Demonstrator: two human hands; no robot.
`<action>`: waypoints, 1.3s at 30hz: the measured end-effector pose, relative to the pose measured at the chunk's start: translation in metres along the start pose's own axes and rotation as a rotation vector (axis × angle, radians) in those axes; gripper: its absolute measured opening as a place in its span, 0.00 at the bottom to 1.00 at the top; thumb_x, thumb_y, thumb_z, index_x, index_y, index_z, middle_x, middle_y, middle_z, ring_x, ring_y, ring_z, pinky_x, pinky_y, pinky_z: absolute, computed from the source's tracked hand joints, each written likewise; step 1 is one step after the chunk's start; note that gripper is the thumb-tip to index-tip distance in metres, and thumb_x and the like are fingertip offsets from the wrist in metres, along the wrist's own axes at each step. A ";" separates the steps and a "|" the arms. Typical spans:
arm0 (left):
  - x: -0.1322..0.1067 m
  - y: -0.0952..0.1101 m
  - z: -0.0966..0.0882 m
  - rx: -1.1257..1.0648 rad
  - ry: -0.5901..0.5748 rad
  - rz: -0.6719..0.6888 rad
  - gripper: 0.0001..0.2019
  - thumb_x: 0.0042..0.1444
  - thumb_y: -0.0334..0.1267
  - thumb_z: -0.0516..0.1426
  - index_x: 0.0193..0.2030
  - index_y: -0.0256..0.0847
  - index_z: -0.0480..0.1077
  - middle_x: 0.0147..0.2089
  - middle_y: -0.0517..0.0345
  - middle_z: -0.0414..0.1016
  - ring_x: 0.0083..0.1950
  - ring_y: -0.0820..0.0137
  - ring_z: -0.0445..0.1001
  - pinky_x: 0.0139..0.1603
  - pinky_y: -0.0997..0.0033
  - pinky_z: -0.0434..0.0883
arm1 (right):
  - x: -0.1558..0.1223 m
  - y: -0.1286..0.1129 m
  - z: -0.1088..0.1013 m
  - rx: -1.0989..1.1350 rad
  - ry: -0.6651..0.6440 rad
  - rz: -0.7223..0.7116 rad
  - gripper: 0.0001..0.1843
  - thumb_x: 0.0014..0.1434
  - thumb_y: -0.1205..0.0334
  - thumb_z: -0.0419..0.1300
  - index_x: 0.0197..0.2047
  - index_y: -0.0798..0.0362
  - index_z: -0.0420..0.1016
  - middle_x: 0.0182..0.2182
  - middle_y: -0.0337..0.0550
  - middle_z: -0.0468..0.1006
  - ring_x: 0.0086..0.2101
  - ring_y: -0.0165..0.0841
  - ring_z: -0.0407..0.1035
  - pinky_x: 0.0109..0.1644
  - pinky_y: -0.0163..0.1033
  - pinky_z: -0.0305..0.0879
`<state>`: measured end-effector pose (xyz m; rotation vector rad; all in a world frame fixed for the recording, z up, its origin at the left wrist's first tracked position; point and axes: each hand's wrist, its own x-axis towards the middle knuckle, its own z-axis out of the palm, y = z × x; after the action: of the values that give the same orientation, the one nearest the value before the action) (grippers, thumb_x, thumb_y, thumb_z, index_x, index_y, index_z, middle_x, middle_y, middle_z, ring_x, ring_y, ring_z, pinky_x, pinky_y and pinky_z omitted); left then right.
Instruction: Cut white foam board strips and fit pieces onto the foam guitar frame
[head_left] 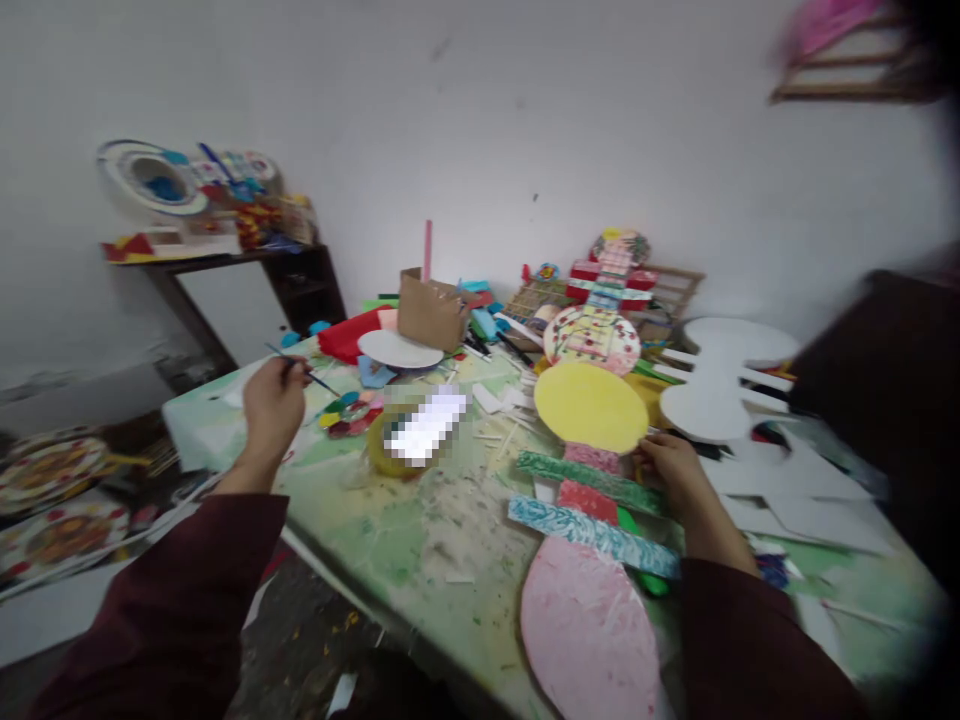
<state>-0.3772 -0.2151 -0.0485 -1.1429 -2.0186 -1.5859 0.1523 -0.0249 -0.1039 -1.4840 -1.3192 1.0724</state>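
In my left hand (pixel 276 400) is a thin paintbrush (pixel 321 383), pinched between the fingers, its tip pointing down over a palette of coloured paints (pixel 352 412). My right hand (pixel 671 470) has its fingers at the edge of a painted cutout, just below its yellow oval (pixel 591 402). Below that oval the cutout has a green bar (pixel 589 478), a red piece (pixel 589 502), a blue and white bar (pixel 589 530) and a large pink oval (pixel 589 630). The right fingertips are partly hidden behind the cutout's edge.
A roll of tape (pixel 386 450) lies left of the cutout, beside a blurred-out bright patch. White cutouts (pixel 705 405) pile up on the right. A cardboard box (pixel 431 310), a white oval (pixel 400 349) and a finished-looking decorated cutout (pixel 592 338) stand at the back. A cabinet (pixel 232 300) is behind left.
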 end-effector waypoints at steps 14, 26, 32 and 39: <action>-0.032 0.210 0.233 -0.494 -0.592 0.300 0.06 0.57 0.34 0.50 0.32 0.41 0.67 0.30 0.56 0.73 0.32 0.66 0.73 0.38 0.65 0.69 | -0.001 -0.005 0.001 0.042 -0.001 0.094 0.07 0.50 0.74 0.56 0.22 0.57 0.67 0.15 0.36 0.69 0.14 0.21 0.59 0.18 0.25 0.57; -0.043 0.215 0.284 -0.422 -0.663 0.342 0.07 0.56 0.32 0.48 0.33 0.41 0.66 0.34 0.52 0.74 0.36 0.64 0.73 0.38 0.65 0.68 | -0.001 -0.007 0.000 0.028 0.000 0.069 0.10 0.49 0.75 0.53 0.20 0.56 0.69 0.16 0.37 0.70 0.17 0.24 0.63 0.20 0.27 0.58; -0.042 0.218 0.283 -0.386 -0.681 0.368 0.06 0.56 0.33 0.49 0.31 0.41 0.66 0.32 0.53 0.73 0.35 0.63 0.72 0.39 0.65 0.67 | 0.000 -0.005 0.000 0.032 -0.003 0.057 0.10 0.49 0.75 0.54 0.20 0.56 0.69 0.15 0.37 0.69 0.17 0.24 0.63 0.20 0.27 0.58; -0.041 0.218 0.276 -0.367 -0.702 0.374 0.08 0.57 0.32 0.47 0.34 0.41 0.66 0.34 0.53 0.74 0.34 0.65 0.73 0.38 0.67 0.68 | 0.000 -0.005 0.000 0.035 -0.012 0.069 0.10 0.49 0.75 0.53 0.20 0.56 0.68 0.15 0.37 0.69 0.16 0.23 0.61 0.20 0.27 0.57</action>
<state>-0.1289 0.0367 -0.0228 -2.3225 -1.7215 -1.5173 0.1510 -0.0242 -0.0989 -1.5087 -1.2591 1.1450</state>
